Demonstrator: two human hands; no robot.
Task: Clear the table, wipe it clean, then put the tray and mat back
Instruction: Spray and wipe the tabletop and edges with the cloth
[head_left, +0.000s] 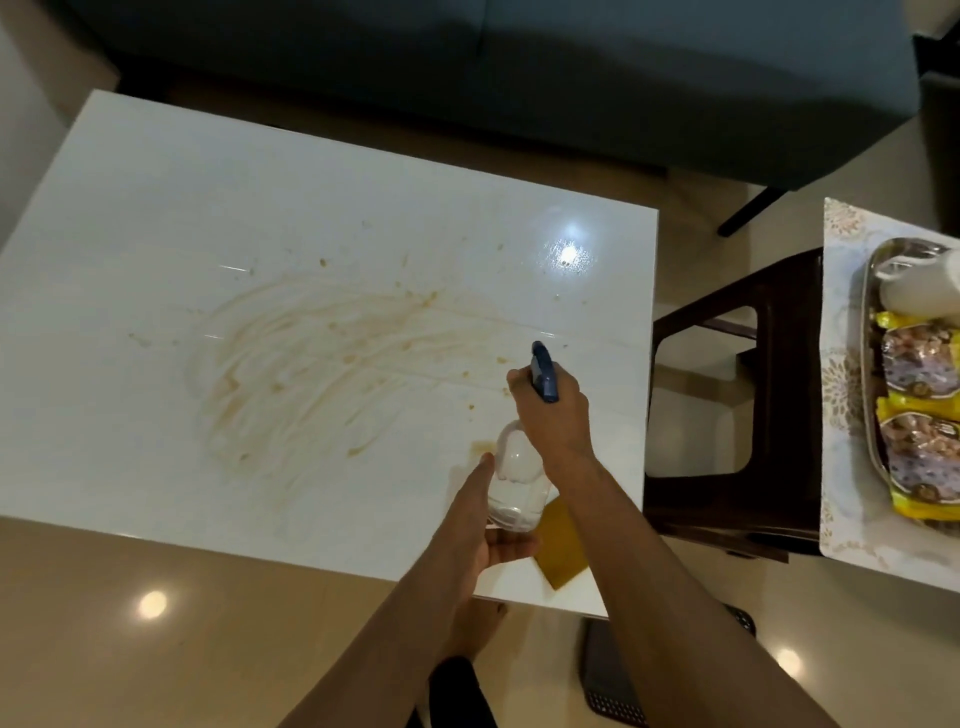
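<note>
A white glossy table carries brown smears and specks across its middle. Over its near right part I hold a clear spray bottle with a blue trigger head. My right hand grips the bottle's neck and trigger from above. My left hand cups the bottle's base from below. A yellow cloth lies on the table's near right corner, partly hidden by my right forearm. At the right, a metal tray with snack packets and a white cup sits on a patterned mat.
A dark brown stool stands between the table and the mat. A dark sofa runs along the far side. A dark perforated object lies on the floor near my right arm.
</note>
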